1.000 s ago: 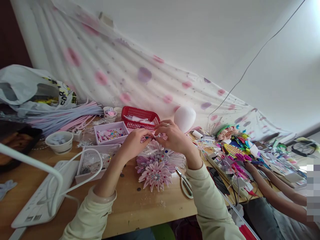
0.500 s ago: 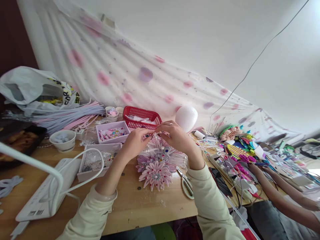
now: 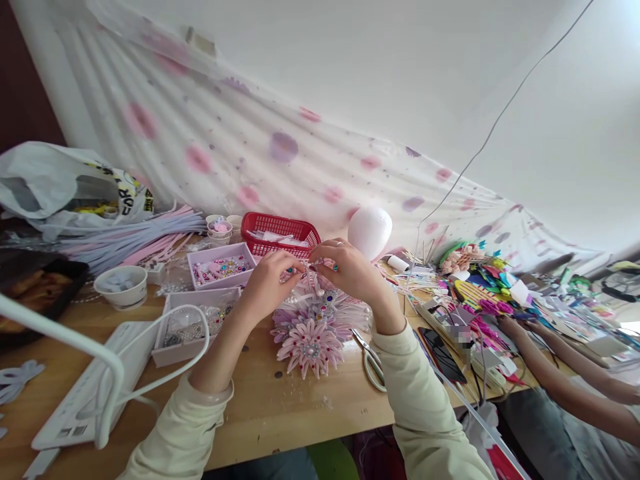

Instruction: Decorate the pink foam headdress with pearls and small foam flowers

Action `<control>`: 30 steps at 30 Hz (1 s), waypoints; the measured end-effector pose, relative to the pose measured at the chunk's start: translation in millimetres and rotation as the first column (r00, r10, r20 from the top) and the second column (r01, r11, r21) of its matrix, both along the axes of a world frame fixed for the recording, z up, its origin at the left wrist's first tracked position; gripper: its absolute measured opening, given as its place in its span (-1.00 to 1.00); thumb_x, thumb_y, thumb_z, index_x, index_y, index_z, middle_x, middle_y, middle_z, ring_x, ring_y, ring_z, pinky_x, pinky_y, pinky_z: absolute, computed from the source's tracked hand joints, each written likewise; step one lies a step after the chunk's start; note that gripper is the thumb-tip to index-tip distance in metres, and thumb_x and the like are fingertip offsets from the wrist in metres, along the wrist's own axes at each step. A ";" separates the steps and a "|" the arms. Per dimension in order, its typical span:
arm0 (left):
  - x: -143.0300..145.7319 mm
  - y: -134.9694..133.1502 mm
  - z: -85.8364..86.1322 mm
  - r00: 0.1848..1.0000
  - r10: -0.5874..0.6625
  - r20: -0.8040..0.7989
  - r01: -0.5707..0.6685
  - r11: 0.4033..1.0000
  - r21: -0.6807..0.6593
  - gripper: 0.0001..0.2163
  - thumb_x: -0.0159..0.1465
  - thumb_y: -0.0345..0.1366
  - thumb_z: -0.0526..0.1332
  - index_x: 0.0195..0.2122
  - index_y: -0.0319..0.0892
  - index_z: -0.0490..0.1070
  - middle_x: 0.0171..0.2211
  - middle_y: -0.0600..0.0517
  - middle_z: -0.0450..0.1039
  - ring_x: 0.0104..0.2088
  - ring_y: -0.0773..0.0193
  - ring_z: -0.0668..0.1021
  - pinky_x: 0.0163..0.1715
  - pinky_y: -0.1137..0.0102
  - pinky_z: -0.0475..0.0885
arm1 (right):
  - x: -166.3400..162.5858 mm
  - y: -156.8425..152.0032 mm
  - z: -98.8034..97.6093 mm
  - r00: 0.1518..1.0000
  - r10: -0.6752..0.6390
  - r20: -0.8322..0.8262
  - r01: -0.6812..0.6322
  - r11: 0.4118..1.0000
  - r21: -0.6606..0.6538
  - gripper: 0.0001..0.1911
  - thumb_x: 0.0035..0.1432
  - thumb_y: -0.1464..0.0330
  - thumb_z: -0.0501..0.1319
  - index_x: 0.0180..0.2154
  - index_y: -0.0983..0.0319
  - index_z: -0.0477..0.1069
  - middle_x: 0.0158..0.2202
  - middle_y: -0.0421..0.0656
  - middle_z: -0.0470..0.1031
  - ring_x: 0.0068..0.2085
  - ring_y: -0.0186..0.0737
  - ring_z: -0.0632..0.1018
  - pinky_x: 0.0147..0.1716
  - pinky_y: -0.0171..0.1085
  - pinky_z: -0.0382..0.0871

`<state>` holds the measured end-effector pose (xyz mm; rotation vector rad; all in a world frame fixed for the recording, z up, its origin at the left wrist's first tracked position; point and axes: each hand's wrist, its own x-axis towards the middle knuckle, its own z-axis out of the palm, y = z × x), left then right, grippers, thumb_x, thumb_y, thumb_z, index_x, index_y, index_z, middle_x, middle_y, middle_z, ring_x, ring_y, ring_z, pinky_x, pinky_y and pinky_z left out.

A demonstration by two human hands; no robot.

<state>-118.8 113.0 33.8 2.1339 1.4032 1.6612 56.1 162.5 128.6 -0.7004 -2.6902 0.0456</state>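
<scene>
Cluttered desk, hardly any change on my feed: left hand and right hand still close together over the flowers, can't tell if either grip's closed, so same fiddly stage.

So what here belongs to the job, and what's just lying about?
Likely part of it:
pink-and-lilac petalled flower cluster
pale rectangular box of coloured gems
metal scissors with pale handles

Apparently lying about:
flat black phone
white plastic bag
</scene>
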 end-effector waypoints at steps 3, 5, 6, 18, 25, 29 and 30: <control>-2.4 -6.2 -2.8 0.998 0.056 -0.014 -0.055 0.996 0.063 -0.89 0.25 -0.48 0.23 -0.25 -0.17 0.51 -0.22 -0.03 0.56 -0.14 0.12 0.55 -0.08 0.23 0.42 | -0.7 0.5 -1.1 0.999 -0.029 -0.013 0.029 1.000 0.002 -0.83 0.22 0.56 0.23 -0.23 0.23 0.56 -0.17 -0.08 0.61 -0.10 -0.09 0.53 -0.02 -0.14 0.33; -4.0 -11.9 -3.3 0.993 0.114 0.014 -0.115 0.989 0.093 -0.87 0.26 -0.47 0.23 -0.20 -0.16 0.50 -0.20 -0.03 0.55 -0.13 0.12 0.55 -0.07 0.23 0.43 | -2.4 -0.4 -2.1 0.998 -0.057 -0.020 0.057 0.998 0.007 -0.83 0.21 0.56 0.23 -0.22 0.23 0.56 -0.17 -0.07 0.60 -0.09 -0.07 0.52 -0.03 -0.14 0.33; -4.5 -14.5 -3.3 0.989 0.146 0.031 -0.148 0.984 0.098 -0.86 0.27 -0.46 0.22 -0.18 -0.16 0.50 -0.20 -0.03 0.55 -0.12 0.12 0.55 -0.07 0.23 0.43 | -3.5 -1.3 -2.4 0.997 -0.070 -0.021 0.070 0.997 0.011 -0.82 0.20 0.56 0.24 -0.21 0.23 0.56 -0.16 -0.07 0.60 -0.09 -0.06 0.52 -0.04 -0.14 0.33; 4.4 -12.4 -8.4 0.968 0.249 -0.020 -0.248 0.968 0.030 -0.82 0.28 -0.42 0.22 -0.11 -0.19 0.53 -0.12 -0.09 0.48 -0.04 0.07 0.51 0.03 0.12 0.42 | 0.7 -16.2 -0.1 0.987 -0.052 -0.151 0.064 0.995 0.076 -0.80 0.22 0.56 0.19 -0.19 0.22 0.51 -0.09 -0.04 0.58 -0.01 -0.02 0.50 0.00 -0.08 0.34; 2.3 -7.7 -2.0 0.966 0.255 -0.049 -0.257 0.966 -0.040 -0.87 0.27 -0.34 0.22 -0.20 -0.16 0.54 -0.18 -0.07 0.52 -0.11 0.09 0.53 -0.01 0.14 0.44 | 31.6 -60.7 8.7 0.924 -0.076 -0.375 0.147 0.975 0.164 -0.81 0.30 0.46 0.14 -0.15 0.14 0.50 -0.09 -0.10 0.58 -0.02 -0.07 0.55 -0.02 -0.07 0.39; 3.7 3.2 3.0 0.971 0.225 -0.082 -0.231 0.971 -0.068 -0.87 0.26 -0.33 0.20 -0.28 -0.17 0.55 -0.23 -0.07 0.56 -0.14 0.08 0.56 -0.04 0.15 0.45 | 44.2 -83.0 -1.5 0.893 -0.104 -0.438 0.182 0.973 0.140 -0.80 0.32 0.46 0.12 -0.14 0.11 0.47 -0.09 -0.11 0.58 -0.02 -0.08 0.55 -0.03 -0.06 0.41; 4.1 5.1 4.3 0.975 0.211 -0.073 -0.216 0.974 -0.069 -0.87 0.25 -0.35 0.18 -0.29 -0.16 0.55 -0.24 -0.06 0.57 -0.15 0.09 0.57 -0.05 0.17 0.46 | 47.3 -87.8 -6.5 0.881 -0.123 -0.457 0.198 0.973 0.120 -0.81 0.32 0.46 0.12 -0.13 0.11 0.46 -0.10 -0.11 0.58 -0.03 -0.08 0.55 -0.04 -0.06 0.41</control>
